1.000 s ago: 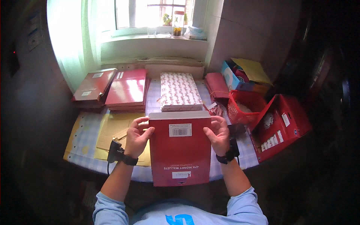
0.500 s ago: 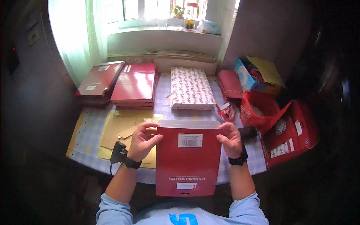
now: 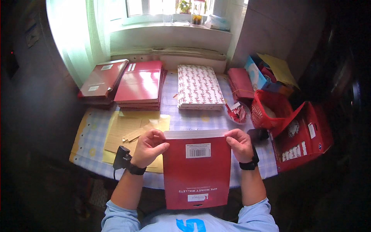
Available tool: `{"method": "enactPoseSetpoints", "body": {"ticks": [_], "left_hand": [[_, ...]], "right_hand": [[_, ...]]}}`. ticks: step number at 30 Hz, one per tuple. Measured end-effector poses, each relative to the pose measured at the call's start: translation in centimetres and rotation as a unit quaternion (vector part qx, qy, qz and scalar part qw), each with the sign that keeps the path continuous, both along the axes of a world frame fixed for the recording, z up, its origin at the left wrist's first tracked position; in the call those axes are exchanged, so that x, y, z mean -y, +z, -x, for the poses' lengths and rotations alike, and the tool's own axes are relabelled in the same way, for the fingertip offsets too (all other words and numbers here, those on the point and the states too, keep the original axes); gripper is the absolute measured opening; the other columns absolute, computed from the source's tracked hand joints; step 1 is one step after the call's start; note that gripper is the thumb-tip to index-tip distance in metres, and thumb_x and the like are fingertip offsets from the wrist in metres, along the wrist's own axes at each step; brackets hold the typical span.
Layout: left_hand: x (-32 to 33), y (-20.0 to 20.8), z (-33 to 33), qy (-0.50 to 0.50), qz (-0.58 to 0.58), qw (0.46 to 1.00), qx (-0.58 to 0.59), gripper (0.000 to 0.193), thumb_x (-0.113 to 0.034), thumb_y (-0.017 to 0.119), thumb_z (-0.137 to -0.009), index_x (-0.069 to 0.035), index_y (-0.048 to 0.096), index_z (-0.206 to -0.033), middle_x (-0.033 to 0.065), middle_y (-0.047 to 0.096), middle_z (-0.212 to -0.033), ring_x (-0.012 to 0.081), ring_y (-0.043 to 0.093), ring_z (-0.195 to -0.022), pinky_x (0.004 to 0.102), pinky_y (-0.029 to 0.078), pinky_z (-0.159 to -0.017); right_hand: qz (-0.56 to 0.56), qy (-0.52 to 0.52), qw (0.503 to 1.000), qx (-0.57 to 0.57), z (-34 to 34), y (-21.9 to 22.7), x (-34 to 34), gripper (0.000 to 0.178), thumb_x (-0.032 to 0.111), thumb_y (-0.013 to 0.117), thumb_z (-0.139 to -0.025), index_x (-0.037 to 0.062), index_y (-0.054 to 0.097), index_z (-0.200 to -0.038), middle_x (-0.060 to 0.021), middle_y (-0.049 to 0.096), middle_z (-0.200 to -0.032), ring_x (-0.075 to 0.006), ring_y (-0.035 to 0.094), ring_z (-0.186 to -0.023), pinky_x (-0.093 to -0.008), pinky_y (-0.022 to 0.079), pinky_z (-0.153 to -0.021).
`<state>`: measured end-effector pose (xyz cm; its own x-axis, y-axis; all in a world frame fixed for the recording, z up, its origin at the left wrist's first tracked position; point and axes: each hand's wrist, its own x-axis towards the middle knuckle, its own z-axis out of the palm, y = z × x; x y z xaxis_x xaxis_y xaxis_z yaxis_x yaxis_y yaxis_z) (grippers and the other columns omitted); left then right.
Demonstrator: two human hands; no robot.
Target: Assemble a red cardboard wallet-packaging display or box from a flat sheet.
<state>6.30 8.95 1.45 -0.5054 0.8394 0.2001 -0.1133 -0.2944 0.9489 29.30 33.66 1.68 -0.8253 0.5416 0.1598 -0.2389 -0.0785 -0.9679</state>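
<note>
A flat red packet (image 3: 196, 168) hangs between my hands over the table's front edge, with a white barcode label near its top and a cut-out slot at its bottom. A pale, see-through flap (image 3: 197, 134) runs along its far edge. My left hand (image 3: 151, 147) pinches the far left corner by the flap, thumb against fingers. At the opposite corner my right hand (image 3: 240, 146) pinches the flap's end the same way. The packet's print faces up and reads upside down from here.
Stacks of red packets (image 3: 140, 83) stand at the back left, beside a white-and-red patterned stack (image 3: 201, 87). Brown card pieces (image 3: 125, 129) lie left. On the right are a small tub of scraps (image 3: 237, 113), a red basket (image 3: 270, 112), a blue box (image 3: 258, 75) and an open red box (image 3: 305, 139).
Both hands have drawn the packet slightly toward me and a little to the right. Their pinch on the flap end corners stays, and the flap looks more evenly stretched.
</note>
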Motion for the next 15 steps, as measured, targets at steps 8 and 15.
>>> {"method": "enactPoseSetpoints", "body": {"ticks": [8, 15], "left_hand": [[0.0, -0.1, 0.1, 0.004, 0.031, 0.999, 0.009, 0.017, -0.001, 0.068, -0.086, -0.003, 0.057, -0.099, 0.0024, 0.066, -0.089, 0.0096, 0.063, -0.079, 0.0238, 0.052, -0.072], [-0.8, -0.8, 1.0, 0.047, 0.176, 0.980, -0.075, 0.014, -0.013, 0.066, -0.090, 0.000, 0.063, -0.088, 0.0058, 0.068, -0.079, 0.0087, 0.062, -0.073, 0.0236, 0.051, -0.065]], "right_hand": [[0.032, 0.013, 0.999, 0.018, 0.1, 0.2, 0.0, 0.012, 0.005, 0.061, -0.092, -0.0012, 0.063, -0.102, -0.0034, 0.066, -0.091, -0.0068, 0.058, -0.078, -0.0217, 0.047, -0.072], [-0.023, -0.011, 0.992, 0.123, 1.1, 0.2, 0.3, 0.016, 0.009, 0.062, -0.093, -0.0019, 0.063, -0.105, -0.0042, 0.066, -0.093, -0.0078, 0.060, -0.079, -0.0226, 0.050, -0.069]]}}
